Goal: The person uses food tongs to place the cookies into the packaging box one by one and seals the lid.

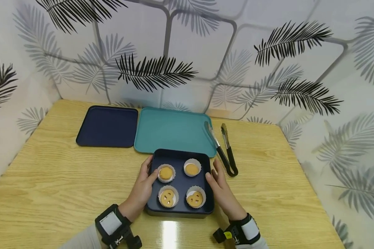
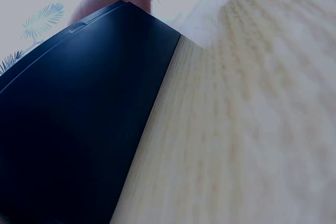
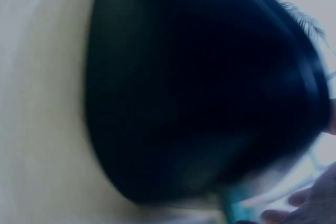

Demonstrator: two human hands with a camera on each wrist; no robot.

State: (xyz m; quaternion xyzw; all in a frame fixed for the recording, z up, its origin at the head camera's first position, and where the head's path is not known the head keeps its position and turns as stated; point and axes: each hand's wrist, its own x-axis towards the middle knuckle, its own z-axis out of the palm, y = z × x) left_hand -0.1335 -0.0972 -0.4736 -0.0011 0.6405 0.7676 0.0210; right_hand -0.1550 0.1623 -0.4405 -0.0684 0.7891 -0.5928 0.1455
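A navy square box (image 1: 180, 189) stands on the wooden table, with several white paper baking cups (image 1: 192, 167) inside. The front cups hold cookies (image 1: 194, 199) with small cut-outs; plain round cookies (image 1: 166, 173) lie in the back ones. My left hand (image 1: 142, 188) grips the box's left side, thumb over the rim and fingers along the outer wall. At the right side is my right hand (image 1: 223, 193), thumb tip by the rim and fingers loosely spread outside the wall. The box's dark side (image 2: 89, 103) fills much of the left wrist view; the right wrist view is blurred.
Behind the box lie a flat navy tray (image 1: 107, 126) and a teal tray (image 1: 171, 128). Black-handled tongs (image 1: 230, 160) rest to the right, one arm over the teal tray's edge. A leaf-patterned curtain (image 1: 187, 52) borders the table's back.
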